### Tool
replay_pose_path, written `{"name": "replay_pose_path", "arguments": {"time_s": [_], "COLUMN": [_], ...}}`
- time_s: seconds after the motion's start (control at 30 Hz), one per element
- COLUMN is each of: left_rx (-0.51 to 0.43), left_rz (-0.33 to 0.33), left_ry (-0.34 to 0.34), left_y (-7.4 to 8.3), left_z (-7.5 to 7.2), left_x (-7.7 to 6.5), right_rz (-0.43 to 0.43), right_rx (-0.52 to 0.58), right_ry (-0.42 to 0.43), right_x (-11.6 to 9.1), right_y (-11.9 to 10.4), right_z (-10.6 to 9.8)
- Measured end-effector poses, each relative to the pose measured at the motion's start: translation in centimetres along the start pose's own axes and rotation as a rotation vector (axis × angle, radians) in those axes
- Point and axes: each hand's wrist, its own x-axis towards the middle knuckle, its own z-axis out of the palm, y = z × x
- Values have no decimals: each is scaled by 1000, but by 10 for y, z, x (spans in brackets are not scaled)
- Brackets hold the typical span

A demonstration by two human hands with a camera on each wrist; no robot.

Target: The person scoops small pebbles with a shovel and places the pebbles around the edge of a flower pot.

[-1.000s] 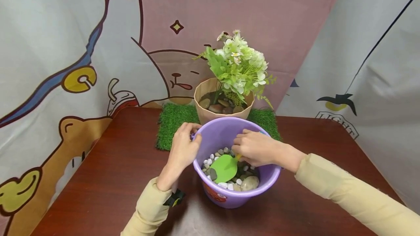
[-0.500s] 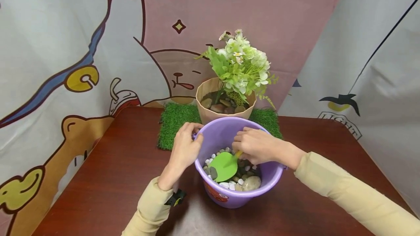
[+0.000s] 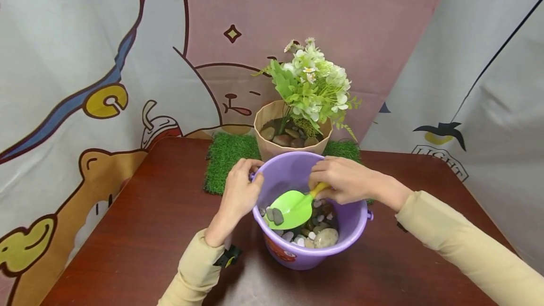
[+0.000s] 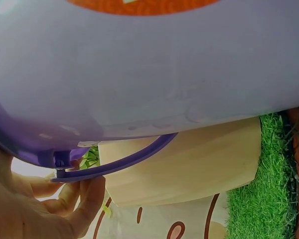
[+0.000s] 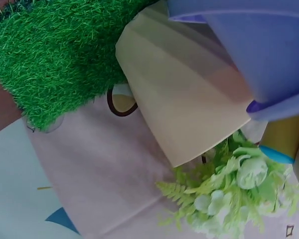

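A purple bucket (image 3: 293, 259) holds white, grey and brown pebbles (image 3: 327, 237). My left hand (image 3: 240, 190) grips its left rim, thumb inside. In the left wrist view, the fingers of my left hand (image 4: 55, 209) curl by the hinge of the bucket's purple carrying handle (image 4: 114, 167). My right hand (image 3: 346, 178) grips the yellow handle of a green toy shovel (image 3: 297, 209) inside the bucket. Its blade slants down to the left, carrying a few grey stones (image 3: 277, 216) near the tip. In the right wrist view, the shovel handle's yellow-and-blue end (image 5: 279, 142) pokes past the rim.
Close behind the bucket stands a beige faceted pot (image 3: 278, 151) with stones and white-and-green flowers (image 3: 314, 81). Under it lies a green artificial grass mat (image 3: 229, 155). Both are on a dark red-brown table (image 3: 170, 202), with a printed cloth (image 3: 361, 13) hanging behind.
My right hand has risen and shifted slightly right with the shovel, whose blade has come up from among the pebbles with stones on it. My left hand stays on the rim.
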Motion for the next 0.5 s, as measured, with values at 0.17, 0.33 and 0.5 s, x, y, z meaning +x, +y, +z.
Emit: {"name": "replay_pose_path", "arguments": {"time_s": [0.17,0.33,0.5], "left_rx": [1,2,4], "left_rz": [1,-16,-7], "left_ry": [-3,-14,-8], "left_y": [0,1,1], "left_z": [0,-1,-1], "left_x": [0,-1,-1], "right_rz": [-15,13,62], "right_rx": [29,18,-1], "right_ry": [84,136,163], "right_x": [-8,-15,-22], "right_y": [4,6,10], "right_z": [-2,-6,-15]}}
